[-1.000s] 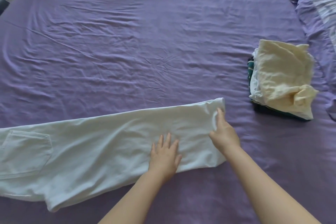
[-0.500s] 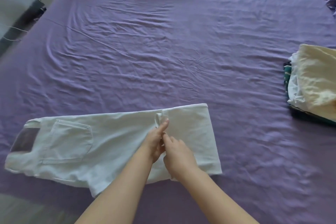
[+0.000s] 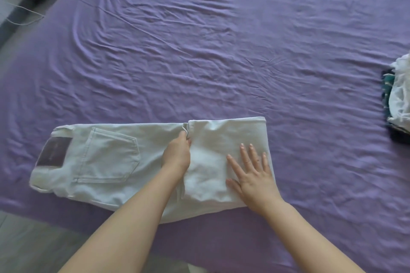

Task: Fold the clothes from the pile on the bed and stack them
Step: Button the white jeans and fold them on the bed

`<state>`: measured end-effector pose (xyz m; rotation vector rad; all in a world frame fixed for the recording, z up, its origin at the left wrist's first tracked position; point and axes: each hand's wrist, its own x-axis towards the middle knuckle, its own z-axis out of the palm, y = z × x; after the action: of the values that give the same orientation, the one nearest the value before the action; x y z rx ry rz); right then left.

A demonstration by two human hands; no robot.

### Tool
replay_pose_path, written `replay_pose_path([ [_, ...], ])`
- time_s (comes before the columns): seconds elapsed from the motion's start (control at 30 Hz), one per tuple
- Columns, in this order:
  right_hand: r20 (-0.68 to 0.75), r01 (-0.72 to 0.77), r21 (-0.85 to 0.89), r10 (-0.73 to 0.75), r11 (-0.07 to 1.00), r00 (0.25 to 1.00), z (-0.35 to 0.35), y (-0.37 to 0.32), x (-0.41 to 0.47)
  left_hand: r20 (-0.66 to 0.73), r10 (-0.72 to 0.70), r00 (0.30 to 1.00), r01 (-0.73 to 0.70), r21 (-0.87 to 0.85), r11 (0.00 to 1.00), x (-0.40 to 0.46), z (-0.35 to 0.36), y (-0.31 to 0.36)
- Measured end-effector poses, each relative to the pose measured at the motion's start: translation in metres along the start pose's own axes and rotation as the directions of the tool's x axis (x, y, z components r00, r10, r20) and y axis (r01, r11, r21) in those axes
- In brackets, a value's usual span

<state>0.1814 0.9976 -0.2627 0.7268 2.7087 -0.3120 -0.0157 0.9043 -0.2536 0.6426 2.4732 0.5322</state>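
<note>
A pair of white jeans (image 3: 106, 162) lies flat along the near edge of the purple bed (image 3: 199, 51), with the waistband, brown patch and back pocket to the left. The leg end is folded back over the middle, so the fold edge is on the right. My left hand (image 3: 176, 154) pinches the hem of the folded-over leg near the middle of the jeans, fingers curled on the cloth. On the folded part my right hand (image 3: 250, 170) lies flat with its fingers spread. The stack of folded clothes (image 3: 397, 97), white over dark teal, shows at the right edge, partly cut off.
The wide middle and far part of the wrinkled sheet holds nothing. The bed's left edge drops to a grey floor (image 3: 33, 239) with a white cable (image 3: 22, 6) at the upper left. Bedding lies bunched at the far top edge.
The leg end has been folded leftward over the jeans. My right hand left the hem and now lies flat on the fold; my left hand holds the hem. The view shifted left.
</note>
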Motion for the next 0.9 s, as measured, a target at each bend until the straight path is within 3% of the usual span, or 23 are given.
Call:
replay_pose_path([
  [0.17,0.134,0.044,-0.036,-0.039,0.998,0.99,0.022,-0.013,0.014,0.005,-0.059,0.998,0.059,-0.062,0.996,0.002,-0.003,-0.025],
  [0.3,0.185,-0.017,-0.053,0.026,0.998,0.982,0.027,-0.022,0.021,0.048,-0.188,0.981,0.193,-0.345,0.918,-0.007,0.0,-0.036],
  [0.37,0.207,-0.034,-0.054,0.044,0.998,0.977,0.027,-0.023,0.023,0.1,-0.216,0.971,0.238,-0.391,0.889,-0.019,0.003,-0.042],
  [0.57,0.229,-0.059,-0.063,0.072,0.996,0.971,0.021,-0.027,0.023,0.179,0.041,0.983,0.0,-0.223,0.975,-0.054,0.007,-0.06],
  [0.7,0.206,-0.055,-0.061,0.067,0.997,0.976,0.018,-0.034,0.019,0.163,-0.012,0.987,0.034,-0.132,0.991,-0.056,0.005,-0.05],
  [0.8,0.175,-0.014,-0.076,0.027,0.997,0.984,0.021,-0.034,0.02,0.025,-0.048,0.999,0.043,0.181,0.983,-0.062,0.006,-0.043],
  [0.87,0.116,0.016,-0.081,-0.006,0.997,0.993,0.021,-0.032,0.024,-0.058,0.119,0.991,-0.084,0.414,0.906,-0.064,0.009,-0.038],
  [0.9,0.082,0.028,-0.082,-0.021,0.996,0.996,0.02,-0.031,0.027,-0.031,0.226,0.974,-0.182,0.494,0.85,-0.063,0.01,-0.033],
])
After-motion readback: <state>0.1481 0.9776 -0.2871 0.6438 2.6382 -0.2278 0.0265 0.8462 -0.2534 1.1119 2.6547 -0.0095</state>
